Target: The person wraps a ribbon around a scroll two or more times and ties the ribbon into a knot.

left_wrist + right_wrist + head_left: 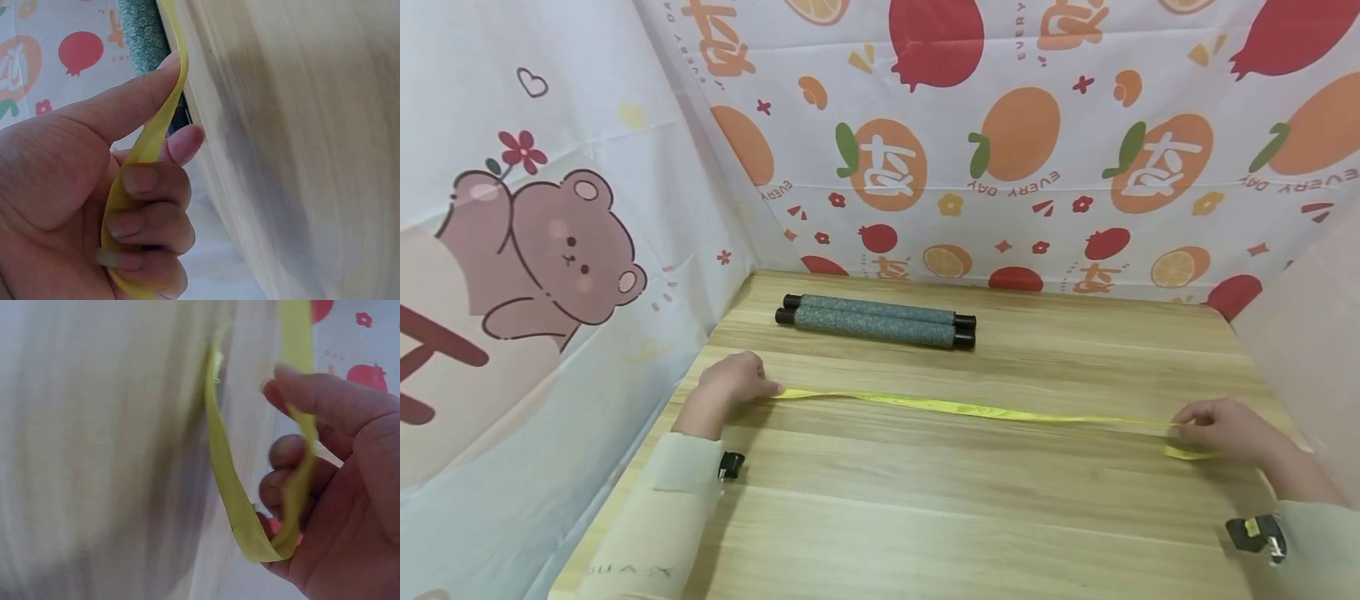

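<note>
A yellow ribbon stretches across the table between both hands, slightly twisted along its length. At its left end my left hand grips it; in the left wrist view the ribbon runs past the thumb and under the curled fingers. My right hand pinches the other end between thumb and forefinger. A loose tail of ribbon hangs in a loop below that hand, seen in the right wrist view. Behind the ribbon lie two scrolls, rolled in teal patterned cloth with black end knobs, side by side.
The wooden table fills the lower view. A white cloth with a bear print hangs along its left side, and a fruit-print cloth hangs behind it. Each sleeve carries a small dark device near the wrist.
</note>
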Demonstrator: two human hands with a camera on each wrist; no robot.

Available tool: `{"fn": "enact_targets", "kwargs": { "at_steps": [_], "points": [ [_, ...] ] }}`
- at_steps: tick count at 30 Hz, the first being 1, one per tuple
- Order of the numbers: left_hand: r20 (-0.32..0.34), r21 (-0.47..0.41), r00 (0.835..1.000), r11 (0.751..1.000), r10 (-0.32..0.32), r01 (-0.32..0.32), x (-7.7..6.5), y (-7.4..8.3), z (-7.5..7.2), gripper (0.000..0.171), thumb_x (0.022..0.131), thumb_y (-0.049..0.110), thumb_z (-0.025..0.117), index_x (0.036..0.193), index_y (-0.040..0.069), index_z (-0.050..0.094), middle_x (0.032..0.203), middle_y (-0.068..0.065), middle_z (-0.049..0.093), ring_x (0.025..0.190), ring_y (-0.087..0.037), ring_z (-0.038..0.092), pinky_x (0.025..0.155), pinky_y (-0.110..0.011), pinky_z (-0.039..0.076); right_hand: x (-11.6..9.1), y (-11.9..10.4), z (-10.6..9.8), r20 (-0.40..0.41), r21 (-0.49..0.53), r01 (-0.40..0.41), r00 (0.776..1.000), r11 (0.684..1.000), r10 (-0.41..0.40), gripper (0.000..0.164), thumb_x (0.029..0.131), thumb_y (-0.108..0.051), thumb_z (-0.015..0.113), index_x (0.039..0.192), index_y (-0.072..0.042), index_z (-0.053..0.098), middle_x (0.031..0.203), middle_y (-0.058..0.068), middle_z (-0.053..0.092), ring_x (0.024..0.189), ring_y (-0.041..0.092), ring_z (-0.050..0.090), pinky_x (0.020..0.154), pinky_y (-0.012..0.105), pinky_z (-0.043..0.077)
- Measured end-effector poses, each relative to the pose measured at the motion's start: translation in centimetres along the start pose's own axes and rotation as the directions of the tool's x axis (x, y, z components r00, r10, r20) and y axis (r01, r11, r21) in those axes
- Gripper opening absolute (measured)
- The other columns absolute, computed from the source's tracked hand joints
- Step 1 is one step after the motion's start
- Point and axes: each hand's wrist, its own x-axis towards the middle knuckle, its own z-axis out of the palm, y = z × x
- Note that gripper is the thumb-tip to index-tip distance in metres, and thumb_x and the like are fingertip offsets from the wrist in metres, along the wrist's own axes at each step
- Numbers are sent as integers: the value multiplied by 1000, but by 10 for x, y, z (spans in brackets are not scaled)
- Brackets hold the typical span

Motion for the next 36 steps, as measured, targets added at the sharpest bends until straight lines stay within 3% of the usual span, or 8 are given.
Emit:
{"fn": "enact_targets", "kwargs": {
  "at_steps": [5, 9, 12, 15, 18, 24, 31, 36],
  "points": [
    [-2, 4, 1000, 1000, 7, -7, 3, -1, 1, 38, 87, 44, 71, 79, 9, 59, 76, -5, 55, 68, -20, 49, 61, -36, 40, 2, 2, 4, 52, -38, 0, 999, 999, 2, 19, 83, -14, 73, 102, -8, 72, 94, 6, 69, 82, 12, 57, 68, 31, 50],
    [-32, 23, 999, 1000, 8, -7, 5, 2, 1, 41, 88, 45, 69, 94, 6, 63, 94, -12, 64, 84, -30, 57, 80, -54, 44, 2, -5, 6, 49, -23, -17, 999, 1000, 18, 32, 79, -10, 73, 111, -5, 69, 107, 18, 68, 97, 32, 63, 79, 49, 53],
    [-59, 38, 998, 999, 20, -18, 6, 9, 2, 48, 89, 46, 66, 110, 3, 64, 114, -21, 65, 104, -44, 57, 94, -73, 32, 6, -18, 8, 13, -24, -12, 1000, 1000, 12, 33, 80, -11, 72, 112, -5, 68, 107, 19, 68, 98, 36, 62, 80, 53, 52],
    [-64, 57, 996, 996, 65, -62, 7, 20, 4, 54, 92, 45, 63, 124, 2, 61, 129, -24, 60, 119, -50, 51, 100, -80, 21, 13, -31, 12, -15, -51, 2, 1000, 999, -3, 30, 82, -14, 73, 110, -6, 69, 101, 13, 69, 92, 29, 62, 76, 46, 52],
    [-61, 88, 988, 987, 142, -137, 5, 34, 9, 51, 94, 42, 63, 128, 4, 61, 132, -22, 60, 121, -48, 53, 99, -77, 27, 23, -43, 18, -19, -66, 32, 999, 997, -33, 28, 83, -18, 75, 108, -7, 70, 94, 7, 68, 85, 21, 60, 71, 39, 51],
    [1, 119, 957, 950, 291, -289, -1, 58, 21, 44, 89, 35, 71, 119, 4, 64, 120, -18, 65, 110, -36, 62, 93, -53, 49, 43, -67, 32, 5, -51, 129, 992, 990, -129, 26, 83, -18, 76, 106, -7, 70, 91, 2, 65, 83, 16, 57, 70, 35, 50],
    [2, 194, 948, 930, 317, -311, -2, 65, 31, 43, 84, 33, 78, 115, 7, 65, 113, -13, 66, 104, -31, 63, 88, -48, 51, 57, -97, 46, 52, -26, 186, 982, 982, -184, 43, 78, -32, 82, 111, -8, 69, 105, 8, 67, 97, 25, 61, 84, 48, 51],
    [-15, 199, 947, 929, 321, -311, 0, 66, 29, 36, 81, 32, 81, 104, 8, 66, 102, -9, 69, 93, -29, 64, 83, -46, 52, 65, -106, 53, 109, 22, 198, 974, 980, -199, 48, 75, -33, 85, 109, -7, 63, 90, 4, 57, 85, 19, 51, 73, 34, 45]
  ]
}}
